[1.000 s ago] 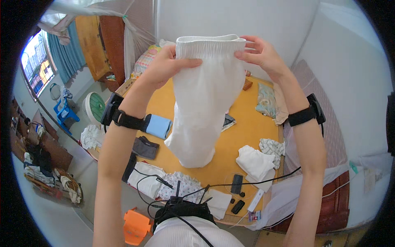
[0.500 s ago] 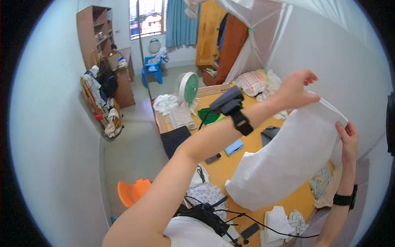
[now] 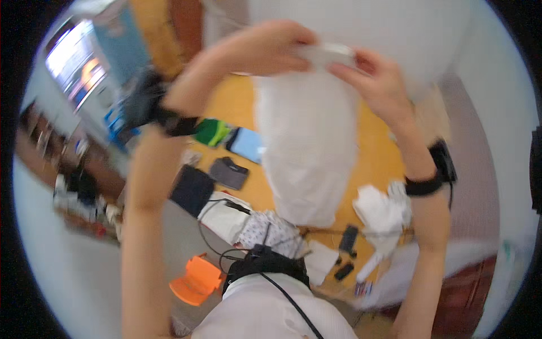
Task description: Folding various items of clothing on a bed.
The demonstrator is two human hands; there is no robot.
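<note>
A white garment (image 3: 310, 152) hangs in front of me over the bed, its exact kind unclear. Its top edge, with a narrow band, is stretched between my two hands. At the top left corner, my left hand (image 3: 282, 46) is closed on the edge, slightly smeared by motion. My right hand (image 3: 375, 76) pinches the top right corner between thumb and fingers. The lower end of the cloth hangs down close to the patterned cloth near my waist.
On the yellow bed mat (image 3: 381, 164) lie a light blue folded cloth (image 3: 247, 144), a green cloth (image 3: 212, 131), a dark grey folded cloth (image 3: 228, 173), crumpled white clothes (image 3: 378, 209) and a black phone (image 3: 348, 238). An orange chair (image 3: 197, 279) stands beside the bed.
My view has turned to the right. The garment has swung from slanting at the right to hanging upright in front of me. My left hand, fingers raised before, now closes on the top edge.
</note>
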